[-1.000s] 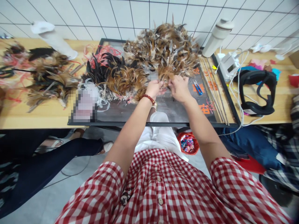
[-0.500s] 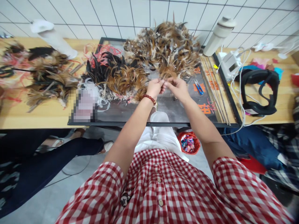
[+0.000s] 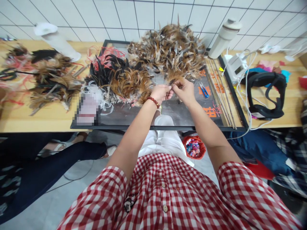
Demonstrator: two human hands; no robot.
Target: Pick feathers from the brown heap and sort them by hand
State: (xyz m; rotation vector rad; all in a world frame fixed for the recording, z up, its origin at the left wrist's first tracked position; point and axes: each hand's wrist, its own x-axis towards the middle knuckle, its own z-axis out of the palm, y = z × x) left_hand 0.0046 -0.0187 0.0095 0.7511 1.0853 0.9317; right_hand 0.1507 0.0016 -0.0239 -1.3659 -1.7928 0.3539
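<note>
My left hand (image 3: 161, 93) and my right hand (image 3: 184, 90) meet fingertip to fingertip over a dark framed board (image 3: 175, 111). Both pinch the base of a small tuft of brown feathers (image 3: 174, 77) at the near edge of a big loose feather pile (image 3: 168, 51). A red bead bracelet (image 3: 152, 101) is on my left wrist. A second heap of brown and black feathers (image 3: 124, 80) lies just left of my hands. Small blue snips (image 3: 204, 90) rest on the board to the right of my right hand.
Thin sticks (image 3: 219, 92) lie along the board's right side. A white bottle (image 3: 224, 36), a white device with cables (image 3: 236, 65) and a black headset (image 3: 265, 92) are at right. More feathers (image 3: 48, 76) lie left. A red bowl (image 3: 193, 147) sits below; another person's legs (image 3: 59, 153) are at left.
My hands stayed together at the pile's edge, working the same tuft; they dropped slightly toward me half a second ago and have shifted a little right since.
</note>
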